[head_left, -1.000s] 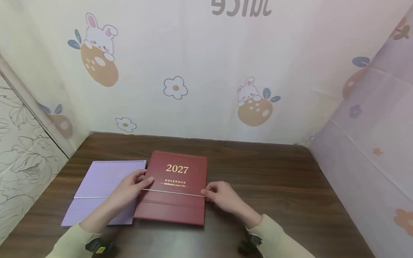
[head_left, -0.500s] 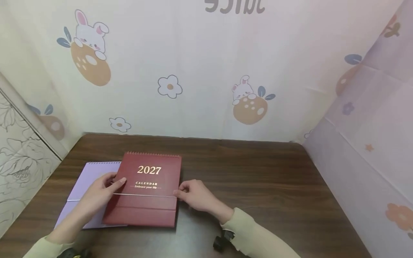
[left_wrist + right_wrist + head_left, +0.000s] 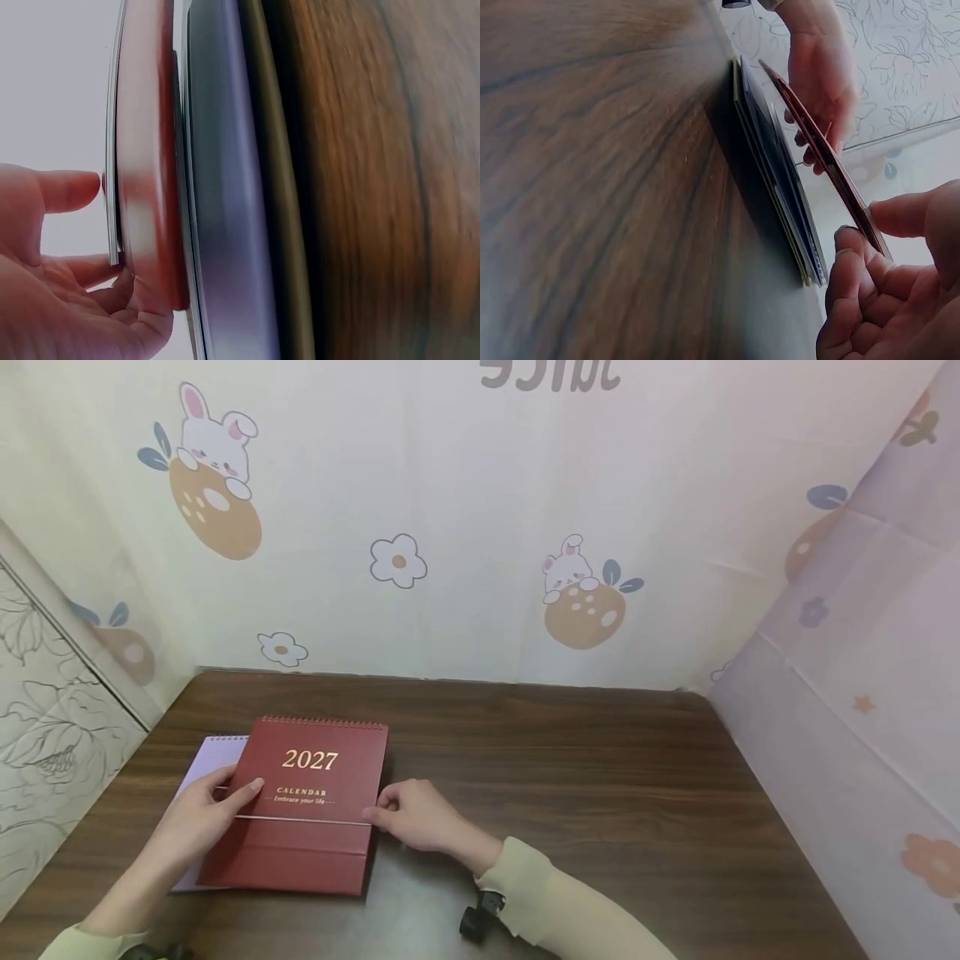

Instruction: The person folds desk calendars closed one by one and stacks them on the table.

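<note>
A dark red 2027 desk calendar (image 3: 300, 852) with gold lettering, a spiral top edge and a pale elastic band is held between both hands. My left hand (image 3: 197, 814) grips its left side, thumb on the cover and fingers underneath. On the right edge, near the band, my right hand (image 3: 420, 814) pinches it between thumb and fingers. Below lies a purple calendar (image 3: 213, 756), mostly covered by the red one in the head view. In the right wrist view a gap shows between the red calendar (image 3: 840, 176) and the purple calendar (image 3: 769, 142) stack.
The dark wood table (image 3: 585, 777) extends to the right and behind the calendars. A printed curtain (image 3: 465, 527) with rabbits and fruit hangs along the table's back edge. Under the purple calendar is a yellowish layer (image 3: 289, 195).
Both hands have carried the red calendar leftward, from beside the purple calendar to over it. The purple calendar has stayed about where it was and is now largely hidden.
</note>
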The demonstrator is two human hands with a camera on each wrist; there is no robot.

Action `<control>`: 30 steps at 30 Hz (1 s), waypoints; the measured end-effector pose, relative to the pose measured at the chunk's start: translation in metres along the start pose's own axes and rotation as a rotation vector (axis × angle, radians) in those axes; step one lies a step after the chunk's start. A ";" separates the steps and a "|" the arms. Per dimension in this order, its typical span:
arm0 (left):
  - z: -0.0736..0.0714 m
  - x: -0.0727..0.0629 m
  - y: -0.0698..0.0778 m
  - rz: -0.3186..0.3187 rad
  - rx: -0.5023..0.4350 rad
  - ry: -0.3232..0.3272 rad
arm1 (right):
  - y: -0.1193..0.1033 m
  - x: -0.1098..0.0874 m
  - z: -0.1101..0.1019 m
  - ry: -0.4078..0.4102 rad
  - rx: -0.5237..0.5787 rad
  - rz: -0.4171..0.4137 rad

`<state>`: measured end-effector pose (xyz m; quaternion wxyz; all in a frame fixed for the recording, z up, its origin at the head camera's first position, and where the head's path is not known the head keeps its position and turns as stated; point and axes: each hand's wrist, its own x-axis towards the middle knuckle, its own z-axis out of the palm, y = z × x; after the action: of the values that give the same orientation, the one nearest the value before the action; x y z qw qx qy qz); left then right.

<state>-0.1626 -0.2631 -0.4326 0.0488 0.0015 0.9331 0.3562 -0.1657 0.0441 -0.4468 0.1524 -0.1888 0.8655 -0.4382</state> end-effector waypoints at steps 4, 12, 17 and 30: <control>-0.005 -0.001 -0.006 -0.012 0.040 0.010 | -0.004 0.005 0.006 0.011 -0.021 -0.024; -0.007 0.000 -0.023 0.043 0.142 0.126 | -0.014 0.018 0.020 0.002 -0.137 -0.041; -0.006 0.001 -0.032 0.047 0.179 0.176 | -0.017 0.027 0.030 0.012 -0.247 -0.053; -0.014 0.011 -0.046 0.008 0.164 0.157 | -0.032 0.046 0.051 0.023 -0.460 0.020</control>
<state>-0.1729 -0.3064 -0.4535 -0.0265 -0.0186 0.9601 0.2779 -0.1783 -0.0301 -0.4544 0.0999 -0.2049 0.9462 -0.2298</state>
